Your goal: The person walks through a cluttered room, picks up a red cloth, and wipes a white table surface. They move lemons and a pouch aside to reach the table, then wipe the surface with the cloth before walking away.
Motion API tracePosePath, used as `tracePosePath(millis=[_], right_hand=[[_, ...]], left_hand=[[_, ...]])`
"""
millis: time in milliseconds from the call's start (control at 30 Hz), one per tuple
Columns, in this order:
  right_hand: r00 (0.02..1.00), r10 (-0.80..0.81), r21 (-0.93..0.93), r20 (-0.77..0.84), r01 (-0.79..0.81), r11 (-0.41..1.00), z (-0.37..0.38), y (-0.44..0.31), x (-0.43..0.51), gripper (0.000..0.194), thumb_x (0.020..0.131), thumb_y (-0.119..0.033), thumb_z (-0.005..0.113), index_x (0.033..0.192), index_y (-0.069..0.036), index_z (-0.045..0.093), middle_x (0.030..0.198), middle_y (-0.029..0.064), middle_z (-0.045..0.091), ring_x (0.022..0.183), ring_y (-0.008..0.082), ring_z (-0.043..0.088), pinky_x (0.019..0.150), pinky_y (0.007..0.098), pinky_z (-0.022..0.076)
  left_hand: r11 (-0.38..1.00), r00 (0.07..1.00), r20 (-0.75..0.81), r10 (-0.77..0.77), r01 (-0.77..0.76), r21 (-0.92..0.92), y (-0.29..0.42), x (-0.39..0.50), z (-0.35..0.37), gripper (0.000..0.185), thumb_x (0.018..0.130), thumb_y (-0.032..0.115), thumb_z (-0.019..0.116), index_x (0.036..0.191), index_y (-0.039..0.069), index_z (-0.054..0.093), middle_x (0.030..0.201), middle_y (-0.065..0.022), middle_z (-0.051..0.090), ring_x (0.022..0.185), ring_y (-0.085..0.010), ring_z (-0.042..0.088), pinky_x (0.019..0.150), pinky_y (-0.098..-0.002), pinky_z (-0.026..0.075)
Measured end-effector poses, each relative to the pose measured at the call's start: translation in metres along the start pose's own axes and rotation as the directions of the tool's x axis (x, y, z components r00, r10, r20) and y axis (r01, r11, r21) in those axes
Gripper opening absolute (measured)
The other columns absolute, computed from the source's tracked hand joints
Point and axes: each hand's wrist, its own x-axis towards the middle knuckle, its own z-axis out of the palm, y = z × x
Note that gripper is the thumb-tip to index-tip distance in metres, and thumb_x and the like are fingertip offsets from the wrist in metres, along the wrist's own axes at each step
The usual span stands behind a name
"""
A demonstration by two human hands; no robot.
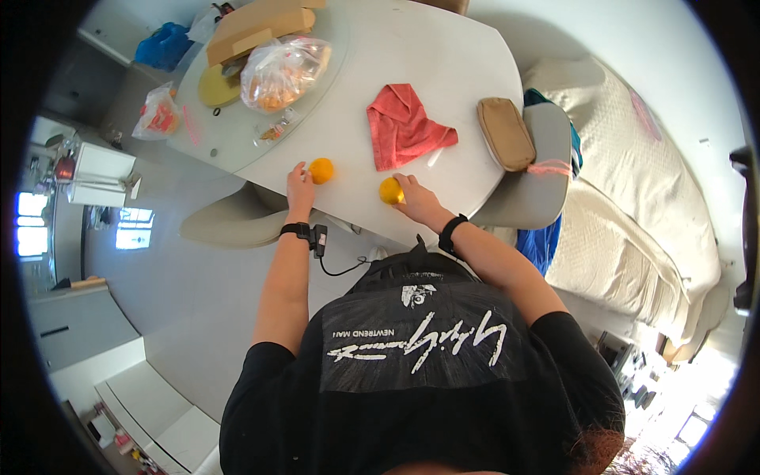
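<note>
Two orange round fruits lie on the white table (350, 205) before me. My left hand (301, 189) is at the left fruit (322, 171), fingers along its left side; whether they press on it cannot be told. Around the right fruit (391, 190) curl the thumb and fingers of my right hand (419, 200). A crumpled red cloth (404, 127) lies just beyond, between the fruits and the far side of the table.
A tan pouch (506, 133) lies at the right table edge by a grey chair (549, 133). Far left, a glass turntable (237, 139) bears a clear plastic bag (282, 74) of orange items and a cardboard box (261, 29). Another chair (237, 222) stands at the near left edge.
</note>
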Motion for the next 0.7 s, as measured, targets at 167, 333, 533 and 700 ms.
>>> tracePosePath(millis=[167, 333, 533, 700], right_hand=[[1.0, 0.019, -0.099, -0.011, -0.02, 0.995, -0.002, 0.001, -0.006, 0.065, 0.076, -0.024, 0.07, 0.13, -0.012, 0.036, 0.115, 0.0161, 0.049, 0.1, 0.0365, 0.057, 0.082, 0.0436, 0.0495], [0.985, 0.172, -0.087, -0.025, -0.174, 0.981, 0.0, 0.001, -0.009, 0.067, 0.073, -0.026, 0.073, 0.128, -0.008, 0.039, 0.113, 0.0172, 0.055, 0.098, 0.0365, 0.059, 0.082, 0.0424, 0.0491], [0.988, 0.154, 0.222, -0.029, -0.143, 0.965, 0.032, 0.007, 0.009, 0.064, 0.075, -0.021, 0.071, 0.129, -0.003, 0.041, 0.108, 0.0172, 0.062, 0.097, 0.0332, 0.061, 0.083, 0.0372, 0.049], [0.998, -0.035, 0.385, 0.055, 0.011, 0.923, 0.034, 0.023, 0.018, 0.055, 0.079, -0.015, 0.065, 0.129, -0.003, 0.045, 0.107, 0.0138, 0.064, 0.095, 0.0255, 0.062, 0.083, 0.0335, 0.0484]], left_hand=[[0.991, 0.987, 0.093, 0.128, -0.132, 0.033, -0.002, -0.008, -0.005, 0.031, 0.089, 0.016, 0.056, 0.119, 0.006, 0.056, 0.112, -0.0168, 0.055, 0.094, -0.0283, 0.058, 0.081, -0.0373, 0.048], [0.87, 0.887, -0.041, 0.46, -0.441, 0.221, 0.029, -0.024, -0.012, 0.032, 0.086, 0.016, 0.059, 0.116, 0.005, 0.056, 0.117, -0.0173, 0.052, 0.105, -0.0303, 0.053, 0.088, -0.0394, 0.044], [0.757, 0.662, 0.433, 0.612, -0.648, -0.08, 0.073, -0.074, 0.025, 0.055, 0.079, 0.02, 0.066, 0.128, 0.005, 0.046, 0.131, -0.0177, 0.045, 0.116, -0.0367, 0.045, 0.1, -0.0425, 0.036], [0.764, 0.685, 0.525, 0.506, -0.638, 0.097, 0.083, -0.075, 0.052, 0.057, 0.075, 0.017, 0.069, 0.128, 0.012, 0.048, 0.133, -0.0169, 0.043, 0.117, -0.0376, 0.044, 0.101, -0.041, 0.037]])
